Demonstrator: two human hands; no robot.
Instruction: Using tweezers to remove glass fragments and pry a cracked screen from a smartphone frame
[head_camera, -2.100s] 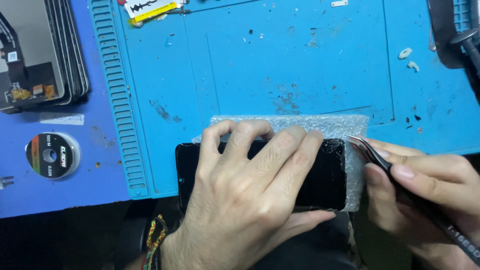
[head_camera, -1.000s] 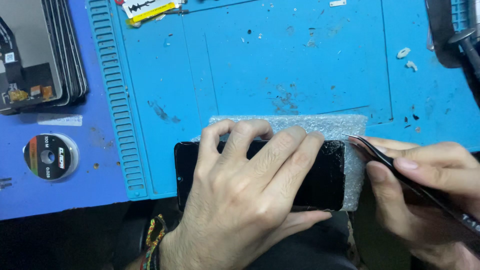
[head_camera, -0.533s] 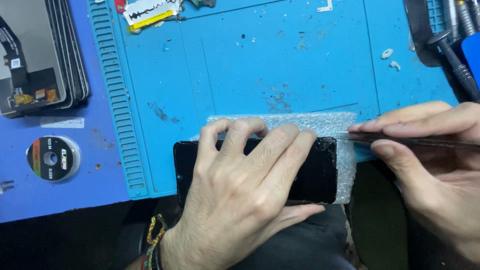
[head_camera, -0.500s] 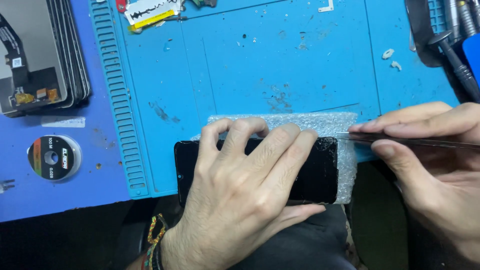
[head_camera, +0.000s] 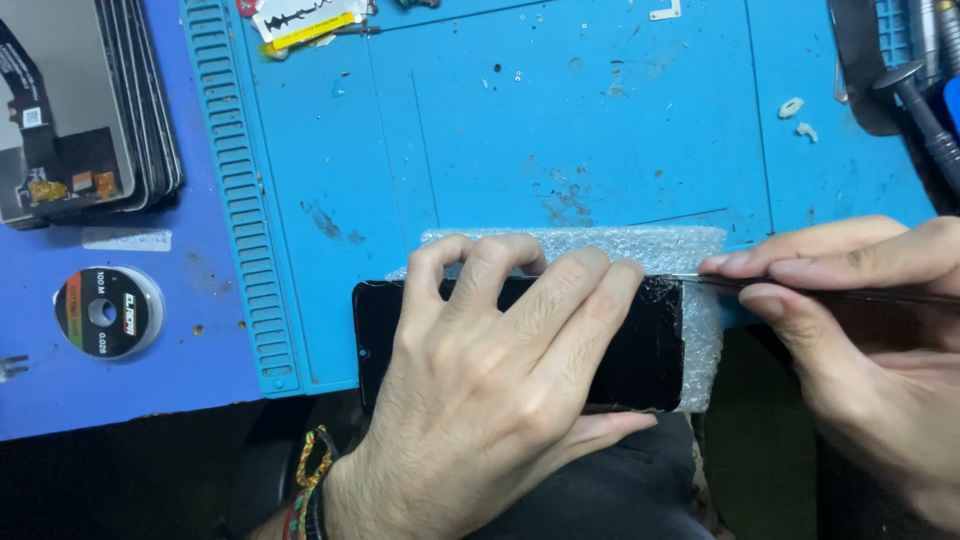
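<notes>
Blue repair mat (head_camera: 560, 120) covers the table, scuffed and specked with debris. Black smartphone (head_camera: 640, 345) lies lengthwise on a strip of bubble wrap (head_camera: 640, 245) at the mat's near edge, glass cracked at its right end. Left hand (head_camera: 490, 380) lies flat over the phone, fingers spread and pressing it down, palm covering most of the screen; braided wristbands at the wrist. Right hand (head_camera: 860, 330) is closed in a pinch on a thin metal pry tool (head_camera: 790, 289), tip touching the phone's upper right corner. Far left: stack of phone screens (head_camera: 90, 110) with flex cables showing, and a small wire spool (head_camera: 105, 312) near it on the darker blue surface. Screwdriver (head_camera: 925, 110) lies at top right. Razor blade packet (head_camera: 300, 18) sits at the top edge.
</notes>
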